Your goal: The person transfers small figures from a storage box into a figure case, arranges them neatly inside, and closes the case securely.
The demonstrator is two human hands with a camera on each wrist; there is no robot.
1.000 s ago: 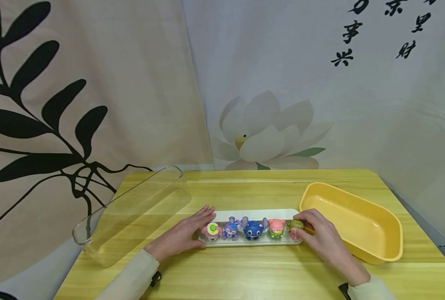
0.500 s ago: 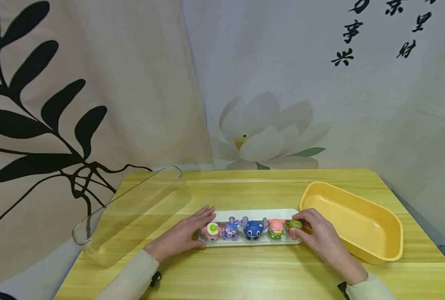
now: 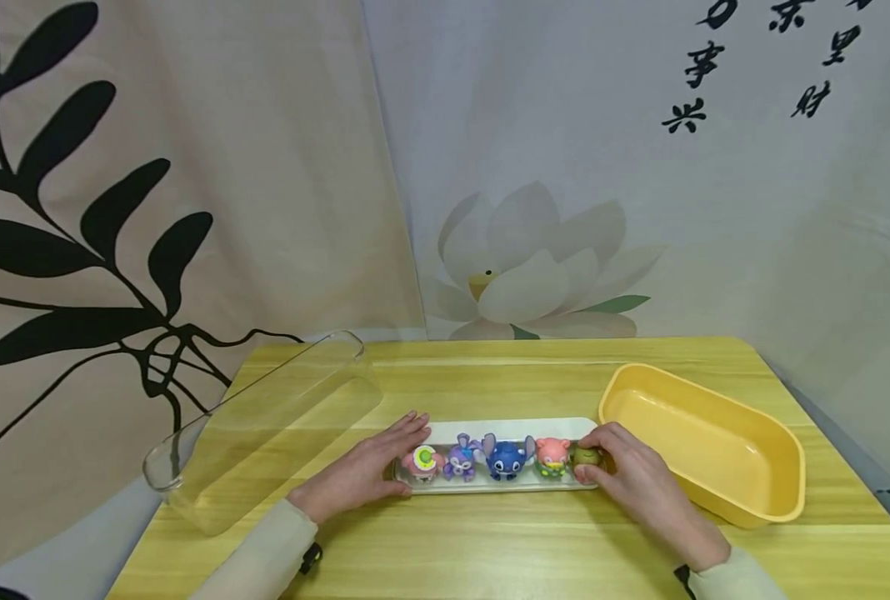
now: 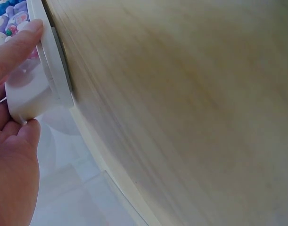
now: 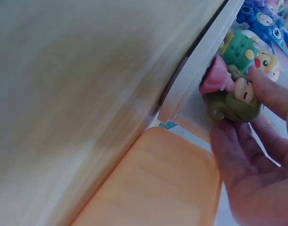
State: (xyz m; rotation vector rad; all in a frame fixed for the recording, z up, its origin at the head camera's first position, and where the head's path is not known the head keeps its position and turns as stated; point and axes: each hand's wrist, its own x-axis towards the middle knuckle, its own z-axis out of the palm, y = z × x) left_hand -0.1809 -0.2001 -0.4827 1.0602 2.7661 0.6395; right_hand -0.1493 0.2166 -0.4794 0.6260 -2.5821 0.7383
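On the table, a long white display tray (image 3: pixel 505 430) holds a row of small figurines. My left hand (image 3: pixel 366 467) grips its left end, the thumb at the front edge and the fingers toward the back. At the right end my right hand (image 3: pixel 643 487) pinches a girl figurine (image 5: pixel 238 103) with olive hair and a pink dress between thumb and fingers; it is inside the tray. Left of it are a pink figurine (image 3: pixel 553 454) with a green lower part, a blue big-eared one (image 3: pixel 507 458), a purple long-eared one (image 3: pixel 461 458) and a pink one with a round green-and-white top (image 3: pixel 424 461).
A yellow plastic basin (image 3: pixel 703 433) sits at the right, close behind my right hand. A long clear cover (image 3: pixel 265 433) lies slantwise at the left, reaching past the table (image 3: pixel 505 542) edge. Printed cloth (image 3: pixel 535 125) hangs behind.
My right hand has shifted slightly left with the girl figurine. Its pink part, visible before in the head view, is now hidden there. The left hand and tray have stayed put.
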